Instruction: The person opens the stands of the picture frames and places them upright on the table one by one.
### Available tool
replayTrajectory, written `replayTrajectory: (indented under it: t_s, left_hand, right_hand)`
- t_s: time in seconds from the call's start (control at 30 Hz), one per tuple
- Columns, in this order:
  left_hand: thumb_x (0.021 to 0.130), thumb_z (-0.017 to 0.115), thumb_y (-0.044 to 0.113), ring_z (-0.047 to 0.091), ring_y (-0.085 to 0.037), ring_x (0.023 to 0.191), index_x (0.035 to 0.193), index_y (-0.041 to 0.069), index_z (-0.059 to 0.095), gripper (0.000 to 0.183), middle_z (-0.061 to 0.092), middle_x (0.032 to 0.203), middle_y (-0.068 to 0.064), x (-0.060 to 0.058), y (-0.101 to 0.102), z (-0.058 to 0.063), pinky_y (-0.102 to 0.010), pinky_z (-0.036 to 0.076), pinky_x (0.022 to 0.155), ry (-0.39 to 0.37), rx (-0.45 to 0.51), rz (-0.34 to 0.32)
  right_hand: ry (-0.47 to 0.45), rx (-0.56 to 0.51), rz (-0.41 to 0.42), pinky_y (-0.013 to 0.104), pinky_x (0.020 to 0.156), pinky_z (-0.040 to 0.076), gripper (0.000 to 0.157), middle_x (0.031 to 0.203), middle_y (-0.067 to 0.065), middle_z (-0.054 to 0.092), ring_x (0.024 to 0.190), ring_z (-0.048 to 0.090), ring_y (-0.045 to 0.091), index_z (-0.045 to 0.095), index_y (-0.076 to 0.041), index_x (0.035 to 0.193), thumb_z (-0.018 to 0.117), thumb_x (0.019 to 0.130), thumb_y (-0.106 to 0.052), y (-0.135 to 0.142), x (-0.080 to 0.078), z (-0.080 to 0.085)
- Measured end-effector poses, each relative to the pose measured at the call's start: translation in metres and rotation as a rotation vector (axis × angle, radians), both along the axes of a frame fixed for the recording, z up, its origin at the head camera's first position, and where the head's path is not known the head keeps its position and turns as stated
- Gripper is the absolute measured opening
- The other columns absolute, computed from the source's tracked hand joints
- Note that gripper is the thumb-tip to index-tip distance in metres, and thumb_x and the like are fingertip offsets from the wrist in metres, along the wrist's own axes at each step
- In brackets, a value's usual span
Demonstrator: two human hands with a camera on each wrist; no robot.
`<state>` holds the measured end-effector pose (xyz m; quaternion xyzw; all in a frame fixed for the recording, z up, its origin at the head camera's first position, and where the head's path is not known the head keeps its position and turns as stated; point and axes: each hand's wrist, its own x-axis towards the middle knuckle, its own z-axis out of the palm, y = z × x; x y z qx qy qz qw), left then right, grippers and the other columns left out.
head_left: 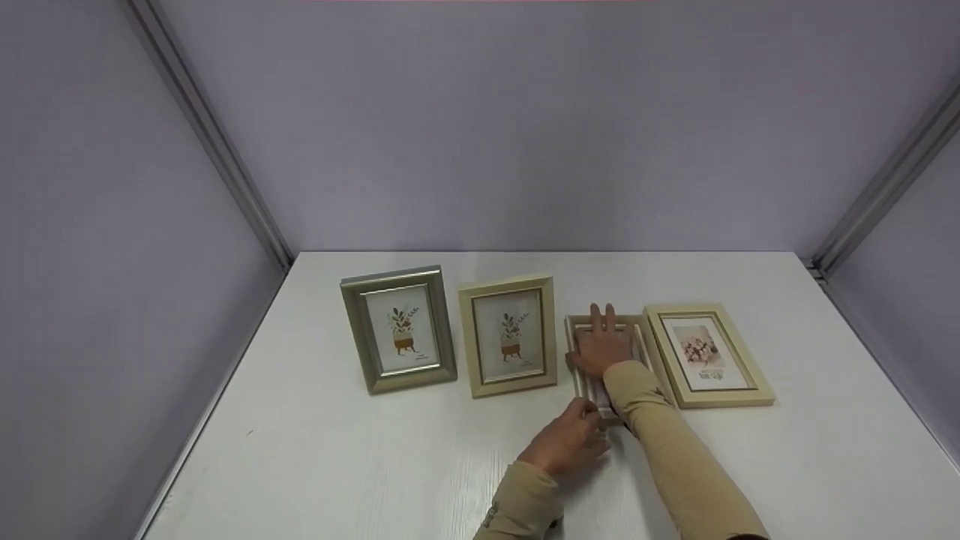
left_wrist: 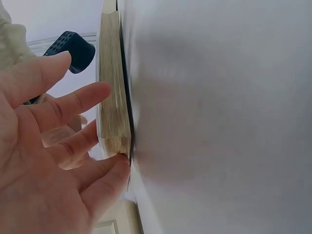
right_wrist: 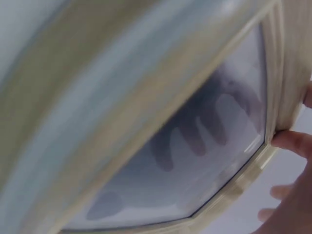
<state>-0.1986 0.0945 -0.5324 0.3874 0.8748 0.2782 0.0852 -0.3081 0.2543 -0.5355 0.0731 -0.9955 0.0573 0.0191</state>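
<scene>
A light wood-toned picture frame (head_left: 645, 352) lies flat between two others, under both hands. My right hand (head_left: 604, 351) spreads across it, two fingers stretched toward its far edge and another digit at its left side. My left hand (head_left: 566, 444) touches the near left corner. In the left wrist view, the straight fingers of the left hand (left_wrist: 53, 141) meet the frame's side (left_wrist: 113, 83), and the thumb stands away from it. The right wrist view shows the glass (right_wrist: 214, 161) reflecting spread fingers, with a fingertip at the inner corner.
A silver-bronze picture frame (head_left: 448, 352) stands upright at left on the white table (head_left: 360, 465). Beside it stands a cream picture frame (head_left: 549, 330). Another cream frame (head_left: 739, 399) with a flower picture lies flat at right. A wall (head_left: 525, 150) rises behind.
</scene>
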Motion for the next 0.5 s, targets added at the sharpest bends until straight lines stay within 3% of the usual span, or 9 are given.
replayTrajectory:
  t_s: [0.27, 0.5]
  left_hand:
    - [0.101, 0.065, 0.023, 0.053, -0.014, 0.123, 0.121, 0.009, 0.069, 0.025, 0.042, 0.136, -0.003, 0.0058, -0.0006, -0.0030, -0.025, 0.048, 0.097, -0.096, -0.036, 0.041]
    - [0.102, 0.065, 0.020, 0.054, -0.014, 0.123, 0.121, 0.007, 0.067, 0.023, 0.045, 0.135, -0.006, 0.0071, 0.0028, 0.0000, -0.025, 0.048, 0.098, -0.031, -0.008, -0.025]
  right_hand:
    - [-0.019, 0.000, 0.053, 0.077, 0.104, 0.025, 0.056, 0.143, 0.030, 0.044, 0.135, 0.037, 0.051, 0.057, 0.004, 0.137, 0.065, 0.093, -0.030, -0.0084, 0.0000, 0.0016]
    - [-0.057, -0.021, 0.001, 0.069, 0.105, 0.029, 0.076, 0.140, 0.029, 0.043, 0.130, 0.039, 0.052, 0.040, 0.010, 0.142, 0.070, 0.084, -0.030, 0.0013, -0.0053, 0.0033]
